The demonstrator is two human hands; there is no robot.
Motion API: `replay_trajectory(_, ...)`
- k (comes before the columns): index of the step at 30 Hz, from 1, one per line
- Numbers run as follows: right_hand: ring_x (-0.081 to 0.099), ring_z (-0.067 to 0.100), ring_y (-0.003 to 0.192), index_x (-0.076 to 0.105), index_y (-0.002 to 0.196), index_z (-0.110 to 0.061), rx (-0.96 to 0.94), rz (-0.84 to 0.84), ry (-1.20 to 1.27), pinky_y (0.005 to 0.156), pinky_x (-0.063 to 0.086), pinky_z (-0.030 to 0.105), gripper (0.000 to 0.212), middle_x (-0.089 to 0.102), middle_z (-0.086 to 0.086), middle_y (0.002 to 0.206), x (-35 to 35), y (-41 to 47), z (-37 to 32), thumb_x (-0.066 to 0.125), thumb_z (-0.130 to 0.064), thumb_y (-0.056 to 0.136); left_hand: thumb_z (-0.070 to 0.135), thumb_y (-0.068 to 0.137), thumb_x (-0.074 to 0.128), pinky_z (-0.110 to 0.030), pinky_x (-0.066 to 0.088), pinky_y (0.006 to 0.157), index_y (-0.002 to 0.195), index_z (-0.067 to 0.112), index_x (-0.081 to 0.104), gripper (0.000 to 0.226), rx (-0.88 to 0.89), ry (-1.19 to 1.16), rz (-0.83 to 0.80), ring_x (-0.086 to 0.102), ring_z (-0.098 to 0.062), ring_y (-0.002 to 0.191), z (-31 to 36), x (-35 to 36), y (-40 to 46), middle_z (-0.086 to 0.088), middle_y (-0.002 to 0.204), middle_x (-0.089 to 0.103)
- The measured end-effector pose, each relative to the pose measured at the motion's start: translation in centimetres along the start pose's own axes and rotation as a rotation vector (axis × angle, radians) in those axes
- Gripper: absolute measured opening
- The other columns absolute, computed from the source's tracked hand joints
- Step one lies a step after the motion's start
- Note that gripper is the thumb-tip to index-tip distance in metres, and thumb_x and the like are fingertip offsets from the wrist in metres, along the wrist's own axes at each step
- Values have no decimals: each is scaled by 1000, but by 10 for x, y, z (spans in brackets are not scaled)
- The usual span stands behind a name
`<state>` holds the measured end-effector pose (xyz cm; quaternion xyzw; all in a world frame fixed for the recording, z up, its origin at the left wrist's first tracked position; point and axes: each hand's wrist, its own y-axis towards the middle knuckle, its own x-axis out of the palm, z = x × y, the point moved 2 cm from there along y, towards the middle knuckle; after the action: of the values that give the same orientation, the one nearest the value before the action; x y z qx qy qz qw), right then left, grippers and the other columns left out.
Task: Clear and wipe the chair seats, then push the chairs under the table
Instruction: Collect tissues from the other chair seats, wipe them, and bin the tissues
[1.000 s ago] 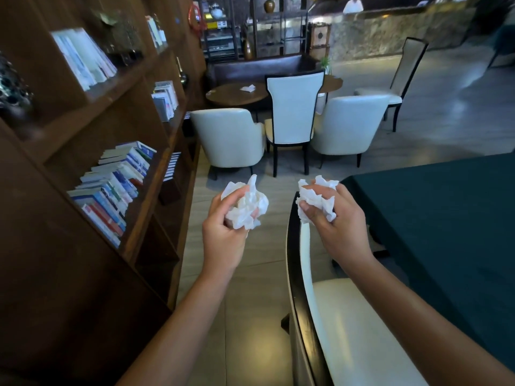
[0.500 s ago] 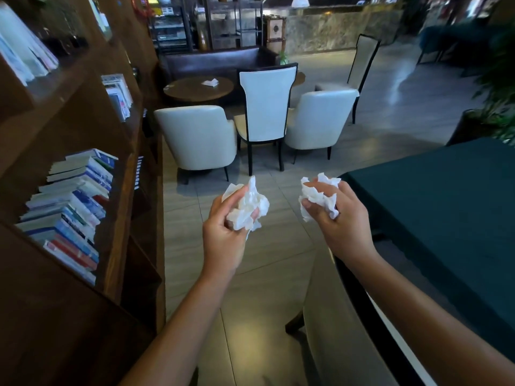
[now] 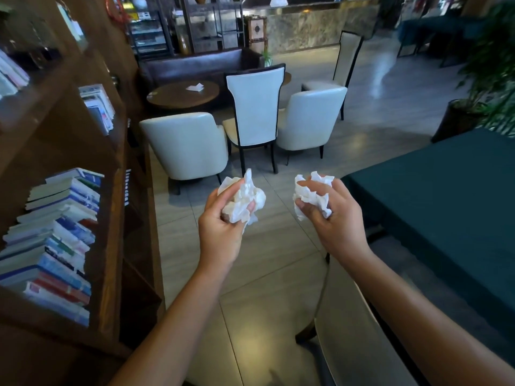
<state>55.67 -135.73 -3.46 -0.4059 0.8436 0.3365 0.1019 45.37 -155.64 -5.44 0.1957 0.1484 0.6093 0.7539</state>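
Chair back [image 3: 359, 341] rises at the near edge of the green-clothed table [image 3: 446, 207]; just left of that table, over the tiled floor, the left hand [image 3: 223, 227] grips one crumpled white tissue [image 3: 245, 199]; the right hand [image 3: 331, 218] curls round another crumpled tissue [image 3: 312, 195].

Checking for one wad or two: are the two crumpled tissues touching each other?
Apart. The head view shows bare floor between the left tissue and the right tissue.

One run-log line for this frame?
left hand: grips crumpled tissue | right hand: grips second tissue wad | chair: below right arm
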Motion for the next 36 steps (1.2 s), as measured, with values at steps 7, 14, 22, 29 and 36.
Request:
replay_trajectory(7,52,-18,106,69,131,-30,-23,41,0,86,38,1,38,59,-8,118,1,44,35,74,-23,95,44,83,78,-20,52,100,124,46,69,42,-16,61,-58,58,-10,129,-22,28,40,14,138,60)
replay_trajectory(14,53,-14,105,69,134,-27,-20,71,10,84,39,2,39,59,-4,117,5,87,63,73,-24,95,28,85,81,-11,49,94,119,48,71,41,-22,75,-50,60,-3,124,-35,56,95,15,135,62)
replay_trajectory(22,49,-18,109,70,131,-24,-53,143,-124,89,40,2,41,52,-13,125,26,144,95,75,-21,91,24,86,81,-15,51,93,117,47,71,40,-59,8,-140,62,-6,121,-89,87,167,12,131,63)
replay_trajectory(29,49,-18,109,68,133,-26,13,218,-188,88,43,4,42,53,-13,124,71,209,110,76,-20,92,17,87,81,-13,50,91,114,57,69,49,-39,-45,-283,62,-9,119,-135,106,255,8,130,62)
replay_trajectory(36,51,-15,112,67,134,-27,81,277,-229,91,42,3,42,54,-13,125,83,254,137,75,-22,93,15,87,82,-9,49,89,117,52,70,49,-36,-127,-380,60,-1,119,-162,135,318,17,130,61)
